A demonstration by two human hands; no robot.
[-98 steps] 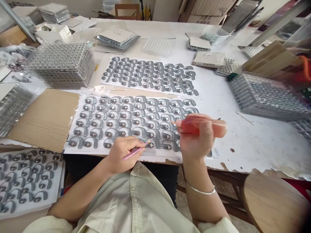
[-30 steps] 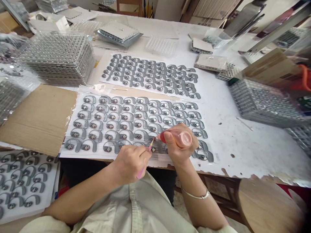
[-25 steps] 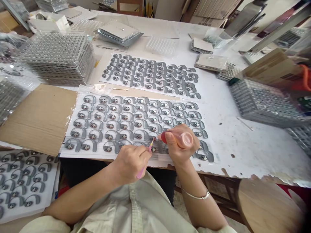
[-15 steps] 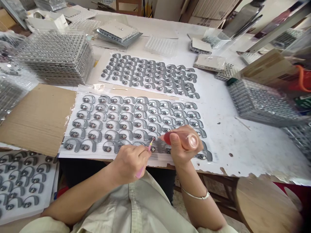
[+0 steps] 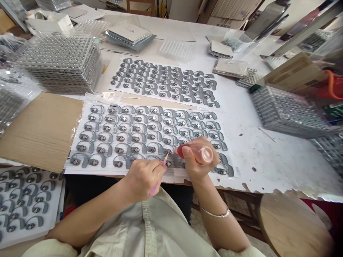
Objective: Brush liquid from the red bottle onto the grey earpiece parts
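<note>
Head view: a white table fills most of the scene. At its near edge lies a sheet covered in rows of grey hooks, probably set there to keep every row within reach. Behind and to its left stands a stack of clear trays, apparently kept aside to free the middle. The right hand has its fingers wrapped around a red bottle, tipped with its nozzle toward the left, seemingly to aim it at one spot. The left hand pinches a slim pink tool like a pen, presumably for fine control. Its tip is just beside the nozzle, over a hook near the front; I cannot tell whether it touches. Each hook lies flat, round disc facing up, likely for easy access.
</note>
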